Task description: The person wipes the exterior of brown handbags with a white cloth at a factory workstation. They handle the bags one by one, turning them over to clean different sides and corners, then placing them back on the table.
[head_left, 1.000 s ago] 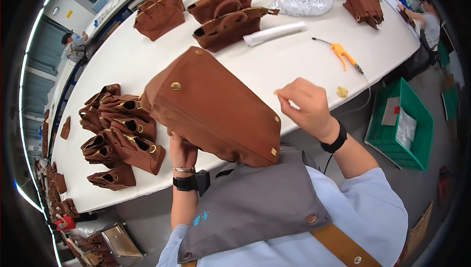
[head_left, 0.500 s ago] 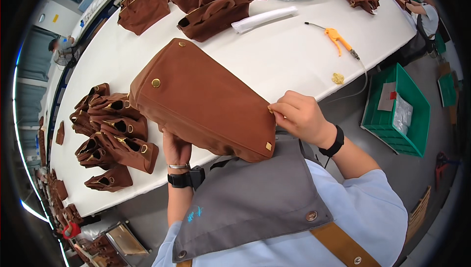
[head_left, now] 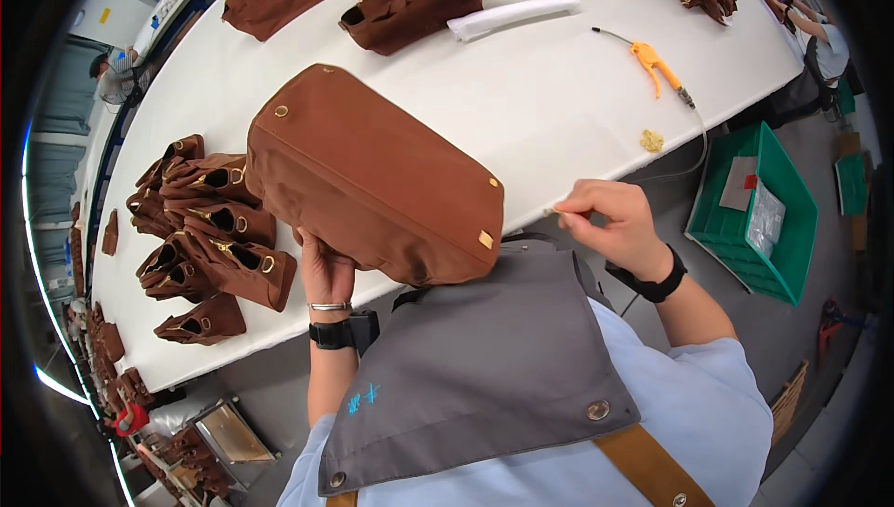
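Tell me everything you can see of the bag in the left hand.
The bag is brown and looks like soft leather, its side creased. Its smooth, roughly rectangular base faces the camera, with a gold-coloured stud near each of four corners. It is tilted, its length sloping from upper left to lower right in view, in front of the white table. The left hand holds its lower-left side; the right hand is apart from it. Its top is hidden.

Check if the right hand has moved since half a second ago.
Yes: the right hand has moved rightward, away from the held brown handbag, judged against the green plastic crate, which it is now nearer.
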A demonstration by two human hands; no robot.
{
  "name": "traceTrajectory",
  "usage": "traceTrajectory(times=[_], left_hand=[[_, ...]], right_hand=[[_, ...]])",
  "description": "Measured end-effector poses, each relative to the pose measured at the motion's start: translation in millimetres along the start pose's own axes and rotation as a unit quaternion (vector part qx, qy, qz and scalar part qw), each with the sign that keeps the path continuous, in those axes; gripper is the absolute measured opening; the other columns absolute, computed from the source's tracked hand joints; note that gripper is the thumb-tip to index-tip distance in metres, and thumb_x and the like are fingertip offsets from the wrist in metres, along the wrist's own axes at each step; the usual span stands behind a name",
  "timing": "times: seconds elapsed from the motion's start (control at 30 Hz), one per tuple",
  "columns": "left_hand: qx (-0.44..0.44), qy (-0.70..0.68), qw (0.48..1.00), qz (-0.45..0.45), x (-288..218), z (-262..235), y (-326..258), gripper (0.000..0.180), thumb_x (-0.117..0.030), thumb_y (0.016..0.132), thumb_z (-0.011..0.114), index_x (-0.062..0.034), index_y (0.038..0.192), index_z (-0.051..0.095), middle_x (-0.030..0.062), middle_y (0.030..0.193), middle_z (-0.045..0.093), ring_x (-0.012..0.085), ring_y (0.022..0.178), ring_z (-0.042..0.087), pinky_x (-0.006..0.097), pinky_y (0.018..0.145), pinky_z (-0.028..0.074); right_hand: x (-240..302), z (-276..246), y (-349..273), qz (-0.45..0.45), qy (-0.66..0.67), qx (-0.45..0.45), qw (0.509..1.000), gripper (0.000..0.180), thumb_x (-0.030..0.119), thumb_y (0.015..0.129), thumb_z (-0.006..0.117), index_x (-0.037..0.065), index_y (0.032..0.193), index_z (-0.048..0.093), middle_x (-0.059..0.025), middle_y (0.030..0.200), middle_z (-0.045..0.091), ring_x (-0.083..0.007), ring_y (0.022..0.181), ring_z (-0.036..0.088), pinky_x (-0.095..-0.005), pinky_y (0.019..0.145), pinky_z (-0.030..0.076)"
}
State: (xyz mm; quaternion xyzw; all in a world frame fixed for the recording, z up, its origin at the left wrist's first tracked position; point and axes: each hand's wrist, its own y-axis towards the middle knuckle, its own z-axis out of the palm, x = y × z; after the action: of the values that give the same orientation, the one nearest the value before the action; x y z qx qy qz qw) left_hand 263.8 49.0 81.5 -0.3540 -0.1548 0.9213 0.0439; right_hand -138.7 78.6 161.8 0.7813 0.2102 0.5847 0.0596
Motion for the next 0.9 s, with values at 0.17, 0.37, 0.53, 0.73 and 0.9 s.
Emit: traceTrajectory(times=[0.17,0.37,0.53,0.73,0.9], left_hand=[[0.018,0.055,0.998,0.004,5,13,-4,0.048,-0.041,0.096,0.054,-0.0124,0.134,0.046,0.0025,0.14,0.049,0.0234,0.129,0.046,0.05,0.105,0.039],[-0.011,0.076,0.997,0.018,6,18,-10,0.052,-0.042,0.096,0.053,-0.0073,0.134,0.044,0.005,0.137,0.052,0.0241,0.126,0.05,0.046,0.101,0.044],[0.016,0.058,0.998,0.004,5,15,-11,0.043,-0.036,0.097,0.054,-0.0111,0.132,0.05,0.0015,0.136,0.053,0.0221,0.127,0.048,0.047,0.107,0.038],[-0.003,0.059,0.998,0.001,5,21,-12,0.043,-0.035,0.099,0.051,-0.0066,0.131,0.047,0.006,0.134,0.055,0.0233,0.123,0.053,0.045,0.102,0.046],[-0.03,0.056,0.998,-0.002,7,22,-12,0.043,-0.034,0.098,0.052,-0.0071,0.132,0.046,0.0057,0.135,0.054,0.023,0.124,0.052,0.045,0.103,0.045]], right_hand=[[16,37,23,-0.132,-0.077,0.0,0.988,0.018,-0.009,0.07,0.067,-0.001,0.086,0.066,-0.0086,0.072,0.063,-0.0203,0.061,0.059,-0.0286,0.052,0.047],[15,41,25,-0.204,-0.16,0.052,0.964,0.023,-0.005,0.068,0.07,-0.001,0.09,0.065,-0.0063,0.078,0.062,-0.0199,0.066,0.059,-0.0297,0.054,0.05],[16,33,29,-0.246,-0.212,0.12,0.938,0.024,-0.003,0.071,0.067,-0.004,0.095,0.064,-0.0065,0.08,0.06,-0.0186,0.069,0.059,-0.029,0.054,0.051],[18,32,27,-0.264,-0.314,0.151,0.899,0.026,-0.004,0.07,0.067,-0.009,0.095,0.063,-0.011,0.086,0.061,-0.0211,0.073,0.06,-0.0292,0.053,0.051],[3,42,26,-0.298,-0.351,0.08,0.884,0.009,-0.003,0.074,0.066,-0.004,0.083,0.062,-0.0077,0.072,0.055,-0.0181,0.061,0.054,-0.0277,0.048,0.045]])
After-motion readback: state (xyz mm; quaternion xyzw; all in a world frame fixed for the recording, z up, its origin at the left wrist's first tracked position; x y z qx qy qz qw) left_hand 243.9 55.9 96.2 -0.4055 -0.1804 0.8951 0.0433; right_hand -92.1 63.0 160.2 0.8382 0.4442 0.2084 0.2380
